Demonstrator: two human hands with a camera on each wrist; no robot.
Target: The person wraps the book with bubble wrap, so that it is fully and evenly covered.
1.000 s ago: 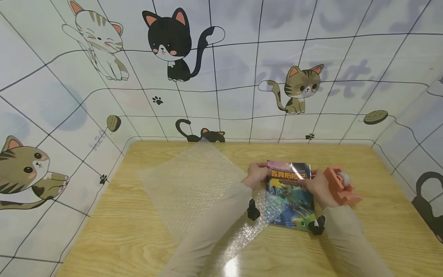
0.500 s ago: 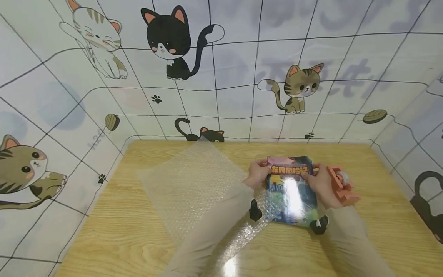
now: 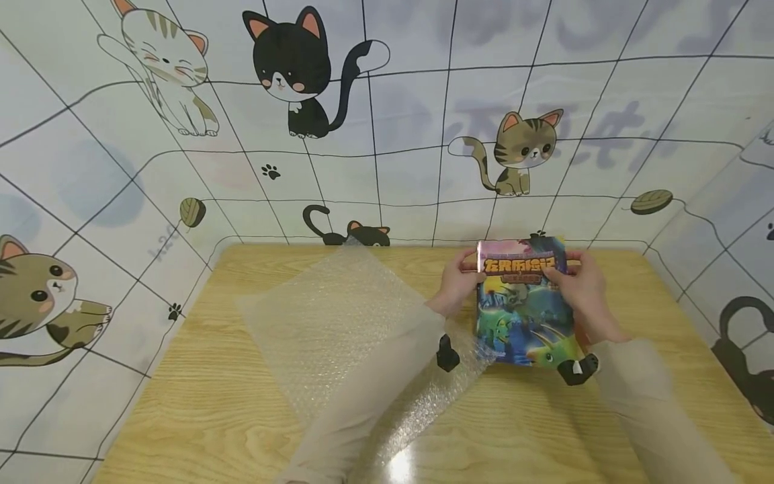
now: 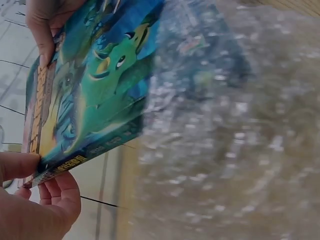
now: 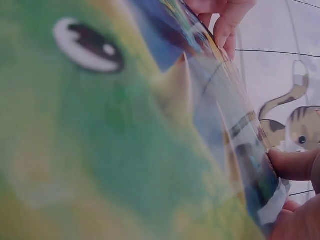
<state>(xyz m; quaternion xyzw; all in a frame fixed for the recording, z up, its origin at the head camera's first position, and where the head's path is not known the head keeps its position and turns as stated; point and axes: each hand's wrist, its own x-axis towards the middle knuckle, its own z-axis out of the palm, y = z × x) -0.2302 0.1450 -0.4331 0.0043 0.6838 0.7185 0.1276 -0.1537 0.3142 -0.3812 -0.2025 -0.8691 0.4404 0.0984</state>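
Observation:
A glossy book (image 3: 523,316) with cartoon dinosaurs and orange title characters on its cover is held up off the table, tilted toward me. My left hand (image 3: 456,282) pinches its upper left edge, the thumb in front and other fingers behind. On the opposite edge my right hand (image 3: 583,292) grips it, thumb on the cover. The book's printed spine (image 4: 85,155) shows in the left wrist view. Close up in the right wrist view, the cover (image 5: 125,130) fills most of the picture. A bubble wrap sheet (image 3: 338,316) lies to the left, its right part in front of the book's lower left corner.
Behind my right hand, a sliver of an orange object (image 3: 582,336) shows; the rest is hidden. The wooden table (image 3: 199,376) meets a wall covering (image 3: 411,181) printed with cats and grid lines at the back and sides.
Both hands have raised the book from near the table, up and slightly to the right, tilting its cover toward me. The orange object has become mostly covered by my right hand and the book.

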